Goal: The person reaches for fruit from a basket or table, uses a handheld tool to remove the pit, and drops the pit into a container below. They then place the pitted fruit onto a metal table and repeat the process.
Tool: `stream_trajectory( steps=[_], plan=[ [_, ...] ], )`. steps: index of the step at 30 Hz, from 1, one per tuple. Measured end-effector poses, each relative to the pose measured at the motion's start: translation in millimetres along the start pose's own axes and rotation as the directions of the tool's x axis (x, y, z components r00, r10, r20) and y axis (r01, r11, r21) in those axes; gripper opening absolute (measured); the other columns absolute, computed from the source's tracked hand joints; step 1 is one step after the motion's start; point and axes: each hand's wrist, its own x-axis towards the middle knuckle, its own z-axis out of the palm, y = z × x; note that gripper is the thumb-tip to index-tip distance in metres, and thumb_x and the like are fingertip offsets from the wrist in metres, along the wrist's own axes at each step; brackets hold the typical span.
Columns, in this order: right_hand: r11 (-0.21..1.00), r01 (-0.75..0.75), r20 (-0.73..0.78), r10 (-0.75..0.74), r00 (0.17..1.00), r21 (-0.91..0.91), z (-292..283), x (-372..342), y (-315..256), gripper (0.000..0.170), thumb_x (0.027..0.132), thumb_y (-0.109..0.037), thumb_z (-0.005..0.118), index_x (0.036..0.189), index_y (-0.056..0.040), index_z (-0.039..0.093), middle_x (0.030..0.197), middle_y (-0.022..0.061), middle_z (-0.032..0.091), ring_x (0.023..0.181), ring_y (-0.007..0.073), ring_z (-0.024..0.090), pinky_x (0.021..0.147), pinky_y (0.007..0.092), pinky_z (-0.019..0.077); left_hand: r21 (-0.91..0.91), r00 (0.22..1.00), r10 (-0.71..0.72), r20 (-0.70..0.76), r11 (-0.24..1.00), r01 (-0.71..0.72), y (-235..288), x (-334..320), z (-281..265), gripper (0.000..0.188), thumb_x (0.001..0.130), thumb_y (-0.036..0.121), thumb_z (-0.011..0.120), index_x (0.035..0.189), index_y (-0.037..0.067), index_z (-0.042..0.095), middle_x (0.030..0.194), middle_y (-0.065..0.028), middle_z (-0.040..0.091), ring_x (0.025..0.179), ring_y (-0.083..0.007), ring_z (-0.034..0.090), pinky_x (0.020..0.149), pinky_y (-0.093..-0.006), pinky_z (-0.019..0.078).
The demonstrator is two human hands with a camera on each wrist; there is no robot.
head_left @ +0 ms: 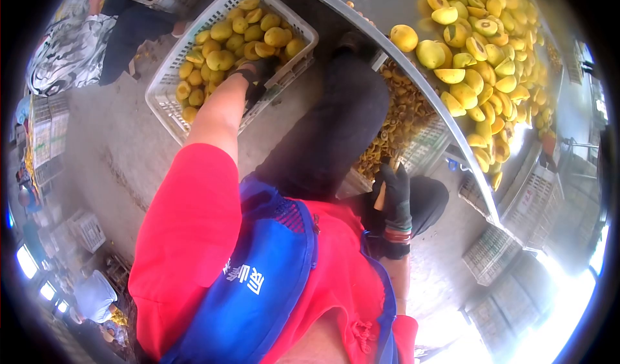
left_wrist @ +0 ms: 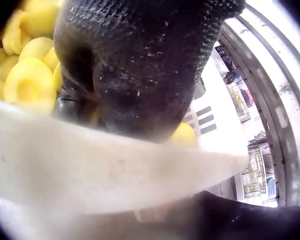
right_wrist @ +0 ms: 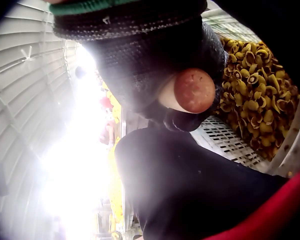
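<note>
My left hand [head_left: 259, 73], in a dark glove, reaches into a white plastic crate [head_left: 166, 99] of yellow peaches [head_left: 219, 59], many of them halved. In the left wrist view the gloved hand [left_wrist: 140, 70] points down among peach halves [left_wrist: 30, 82], its fingertips hidden behind a blurred pale band; I cannot tell whether it holds one. Beside the right knee, my right hand [head_left: 398, 199], also gloved, grips a tool by its wooden handle [head_left: 380, 196]. The handle's round reddish end [right_wrist: 195, 91] pokes out of the fist in the right wrist view; the tool's other end is hidden.
A metal table edge [head_left: 445, 96] curves past on the right, with heaped peach halves [head_left: 475, 67] on the table. Below it stands a crate of brownish-yellow scraps [right_wrist: 255, 95]. Another person's patterned sleeve [head_left: 71, 54] shows at upper left. Stacked crates [head_left: 491, 254] stand at right.
</note>
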Motion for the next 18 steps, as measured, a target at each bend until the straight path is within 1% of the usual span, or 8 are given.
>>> stream_trajectory(
  steps=[1, 3, 5, 7, 10, 14, 17, 18],
  plan=[
    [1.000, -0.001, 0.007, 0.001, 1.000, -0.002, 0, 2, 1, 0.013, 0.090, -0.015, 0.053, 0.098, -0.0058, 0.052, 0.063, -0.0003, 0.049, 0.047, 0.0102, 0.048, 0.039, 0.0232, 0.0392, -0.208, 0.999, -0.037, 0.021, 0.977, 0.041, 1, -4, 0, 0.045, 0.091, 0.032, 0.052, 0.133, 0.016, 0.049, 0.131, -0.0058, 0.052, 0.117, -0.0198, 0.048, 0.090, -0.0353, 0.0434],
    [1.000, -0.011, 0.014, 0.011, 1.000, -0.002, 0, 3, 2, 0.013, 0.090, -0.016, 0.054, 0.098, -0.0063, 0.052, 0.065, -0.0007, 0.050, 0.048, 0.0098, 0.049, 0.041, 0.0227, 0.0397, -0.326, 0.999, -0.023, 0.038, 0.945, 0.034, -2, 4, 0, 0.045, 0.090, 0.032, 0.054, 0.131, 0.016, 0.051, 0.128, -0.0053, 0.054, 0.113, -0.0181, 0.049, 0.088, -0.0342, 0.0446],
    [1.000, -0.012, 0.019, 0.012, 1.000, -0.015, 2, 4, 0, 0.013, 0.090, -0.016, 0.054, 0.099, -0.0064, 0.052, 0.066, -0.0009, 0.050, 0.049, 0.0096, 0.049, 0.042, 0.0224, 0.0401, -0.157, 0.997, 0.072, 0.026, 0.985, -0.067, -28, 47, 3, 0.044, 0.088, 0.032, 0.056, 0.129, 0.015, 0.053, 0.126, -0.0052, 0.055, 0.112, -0.0178, 0.051, 0.087, -0.0337, 0.0449],
    [0.999, -0.006, 0.021, 0.007, 1.000, -0.039, 3, 3, -4, 0.013, 0.090, -0.016, 0.054, 0.099, -0.0062, 0.053, 0.065, -0.0009, 0.050, 0.049, 0.0097, 0.049, 0.042, 0.0223, 0.0402, 0.017, 0.986, 0.163, 0.033, 0.986, -0.163, -55, 89, 7, 0.043, 0.087, 0.031, 0.059, 0.126, 0.015, 0.055, 0.124, -0.0050, 0.057, 0.110, -0.0174, 0.052, 0.087, -0.0331, 0.0452],
    [0.999, -0.035, 0.014, 0.035, 0.999, -0.011, 1, 9, 2, 0.013, 0.090, -0.015, 0.054, 0.099, -0.0058, 0.053, 0.066, -0.0006, 0.051, 0.049, 0.0098, 0.049, 0.042, 0.0224, 0.0405, 0.260, 0.955, 0.298, 0.005, 0.921, -0.289, -56, 87, 6, 0.043, 0.086, 0.029, 0.060, 0.125, 0.014, 0.055, 0.123, -0.0061, 0.058, 0.111, -0.0188, 0.052, 0.089, -0.0336, 0.0447],
    [1.000, -0.018, 0.019, 0.019, 1.000, -0.014, 1, 12, 4, 0.012, 0.090, -0.015, 0.054, 0.098, -0.0060, 0.053, 0.065, -0.0005, 0.051, 0.049, 0.0096, 0.050, 0.042, 0.0226, 0.0411, 0.549, 0.879, 0.476, -0.030, 0.743, -0.383, -45, 57, 4, 0.044, 0.085, 0.027, 0.060, 0.126, 0.012, 0.055, 0.124, -0.0085, 0.058, 0.115, -0.0218, 0.052, 0.092, -0.0352, 0.0436],
    [0.999, -0.018, -0.003, 0.018, 1.000, -0.031, 4, 7, -1, 0.012, 0.091, -0.016, 0.054, 0.097, -0.0063, 0.053, 0.065, -0.0007, 0.052, 0.048, 0.0095, 0.050, 0.042, 0.0227, 0.0411, 0.610, 0.902, 0.431, 0.019, 0.710, -0.352, -39, 61, 2, 0.044, 0.086, 0.022, 0.057, 0.128, 0.010, 0.053, 0.126, -0.0130, 0.056, 0.121, -0.0265, 0.049, 0.098, -0.0375, 0.0407],
    [0.999, -0.014, 0.000, 0.014, 1.000, -0.032, 3, 7, -2, 0.012, 0.091, -0.016, 0.054, 0.097, -0.0064, 0.053, 0.065, -0.0006, 0.052, 0.048, 0.0095, 0.050, 0.042, 0.0227, 0.0411, 0.572, 0.836, 0.549, 0.012, 0.682, -0.456, -56, 84, 7, 0.044, 0.087, 0.020, 0.056, 0.129, 0.010, 0.052, 0.126, -0.0133, 0.056, 0.120, -0.0267, 0.050, 0.097, -0.0373, 0.0411]
  ],
)
